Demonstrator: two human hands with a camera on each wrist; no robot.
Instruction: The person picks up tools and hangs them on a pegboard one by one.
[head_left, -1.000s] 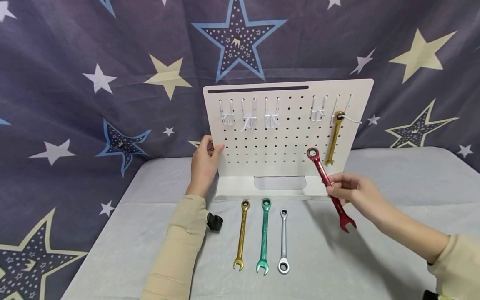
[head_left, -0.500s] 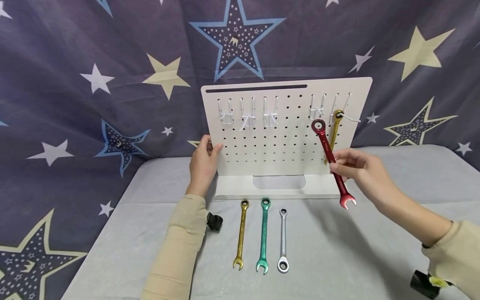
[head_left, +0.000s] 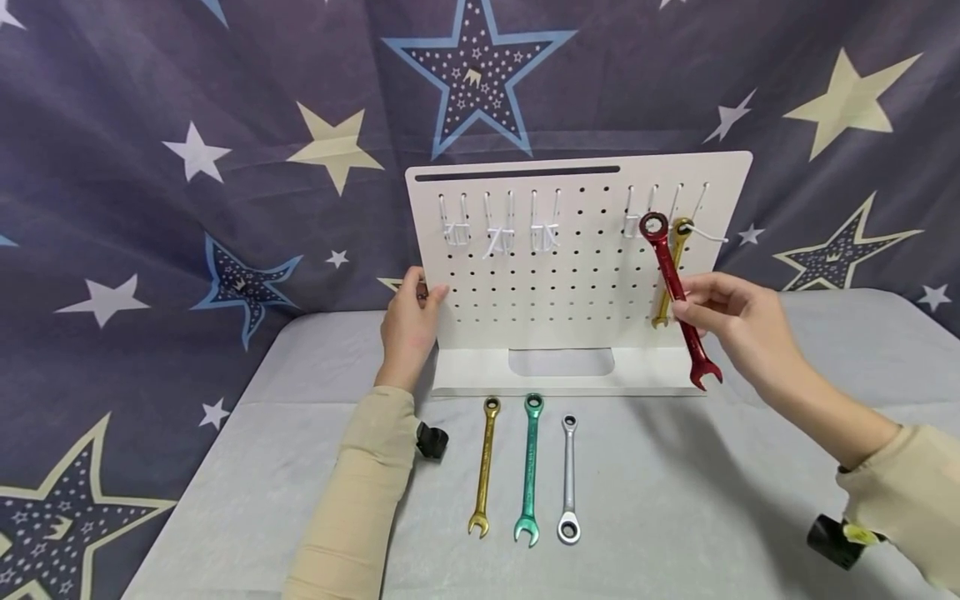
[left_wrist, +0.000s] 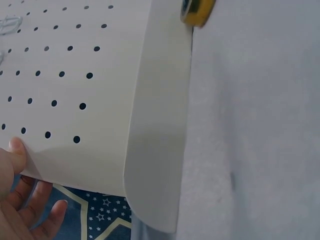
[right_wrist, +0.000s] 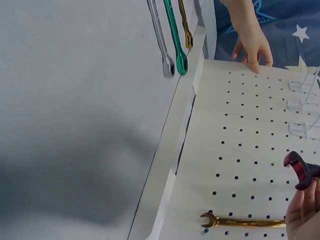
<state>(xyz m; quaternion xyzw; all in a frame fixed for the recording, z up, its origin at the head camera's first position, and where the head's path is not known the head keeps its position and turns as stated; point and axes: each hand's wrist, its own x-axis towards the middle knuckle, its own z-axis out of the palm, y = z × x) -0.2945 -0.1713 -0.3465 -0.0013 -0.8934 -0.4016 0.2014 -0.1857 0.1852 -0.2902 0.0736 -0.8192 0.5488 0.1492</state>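
Observation:
My right hand pinches a red ratcheting combination wrench by its shaft, ring end up and open jaw down. It is in front of the white pegboard, with its ring overlapping the second hook from the right. Just behind it a gold wrench hangs from the rightmost hook. In the right wrist view the red wrench's open end shows over the board. At the board's left edge my left hand grips it, thumb on the front and fingers behind, as the left wrist view also shows.
On the grey cloth before the board lie a gold wrench, a green wrench and a silver wrench, side by side. Three white hooks are on the board's left half. A star-patterned curtain hangs behind.
My right hand has raised the red wrench and moved it slightly right, up to the board's right-hand hooks. The left hand has stayed on the board's edge.

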